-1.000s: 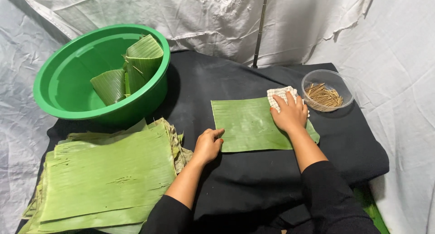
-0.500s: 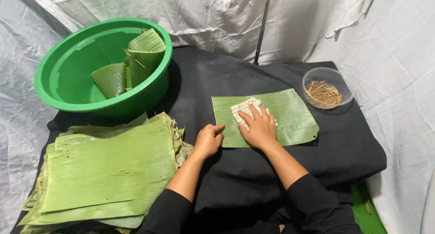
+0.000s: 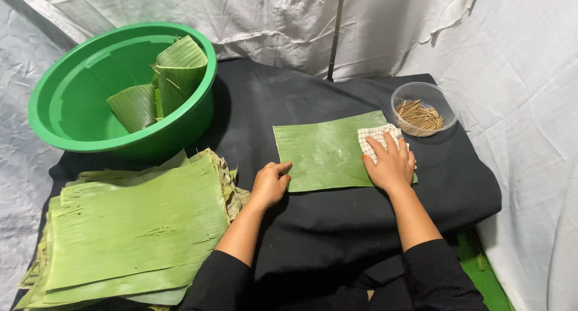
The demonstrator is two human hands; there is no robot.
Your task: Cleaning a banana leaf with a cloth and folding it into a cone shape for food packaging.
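Leaf (image 3: 322, 151) lies flat on the black cloth (image 3: 337, 227); right hand (image 3: 390, 163) slid its rag (image 3: 376, 135) back to the right edge, maybe wiping; left hand (image 3: 270, 183), curled, pins the left edge.

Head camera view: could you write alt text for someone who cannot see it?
A right hand presses a checked cloth on a banana leaf sheet while the left hand pins its corner. Nearby: stacked leaves, green basin, bowl of sticks.

Landmark: banana leaf sheet (image 3: 322, 151) on the black cloth (image 3: 337, 227).
Beyond it: bare cloth, open passage.
Nearer side: bare cloth.
Its right: clear bowl of sticks (image 3: 422, 109) just beside.
Its left: leaf stack (image 3: 135, 227), green basin (image 3: 120, 94) block.
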